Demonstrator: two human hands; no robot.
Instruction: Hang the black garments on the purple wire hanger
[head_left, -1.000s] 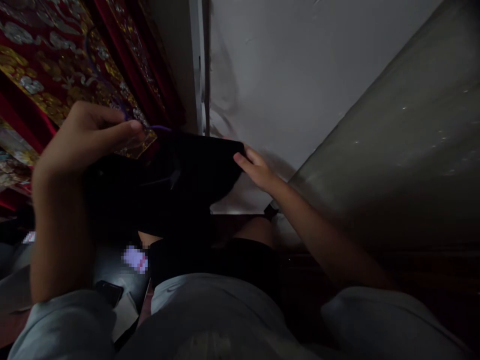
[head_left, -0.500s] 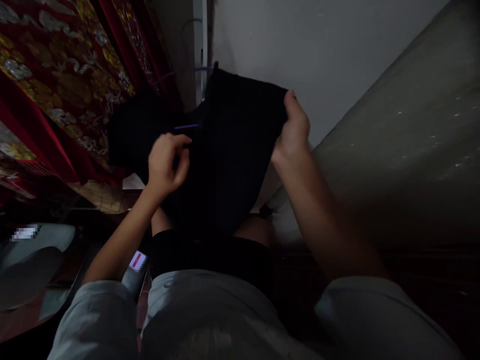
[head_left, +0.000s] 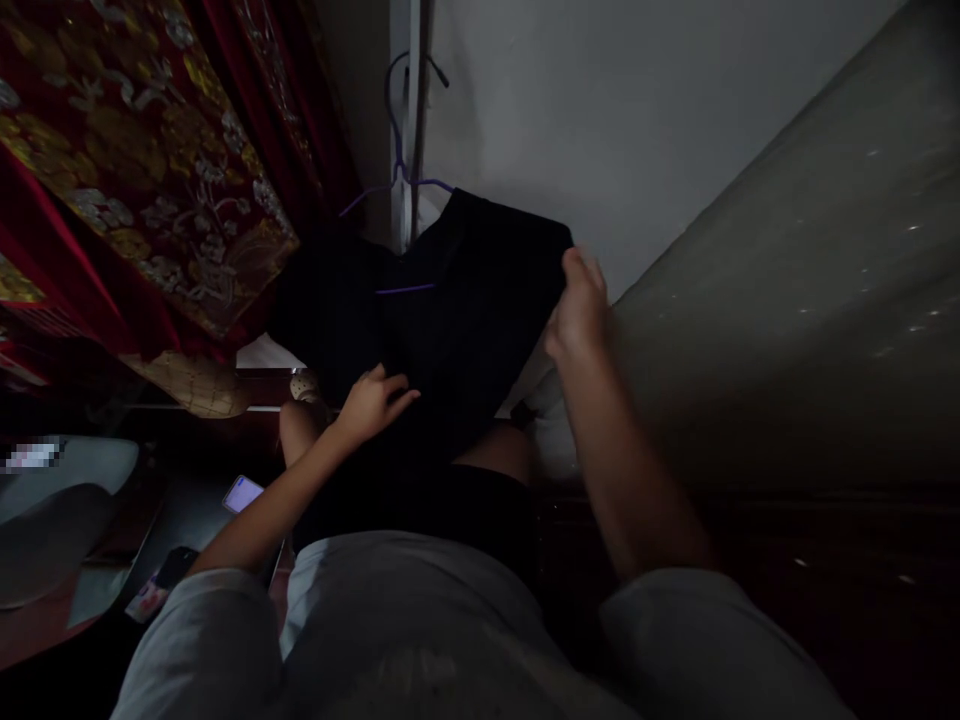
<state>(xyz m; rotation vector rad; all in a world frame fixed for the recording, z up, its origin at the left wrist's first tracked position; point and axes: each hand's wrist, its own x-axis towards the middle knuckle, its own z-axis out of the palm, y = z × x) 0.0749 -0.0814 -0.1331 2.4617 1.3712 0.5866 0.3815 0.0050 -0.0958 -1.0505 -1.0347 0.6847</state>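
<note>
black cloth (head_left: 495, 290) drapes a thin purple hanger (head_left: 400, 174); right hand (head_left: 582, 308) pinches the cloth's edge; left hand (head_left: 373, 402) half-curled, hold unclear.

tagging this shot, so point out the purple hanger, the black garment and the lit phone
Purple hanger (head_left: 400, 170), head view, on its narrow neck.
Black garment (head_left: 465, 320), head view, on the middle of the cloth.
Lit phone (head_left: 242, 494), head view, on its screen.
</note>
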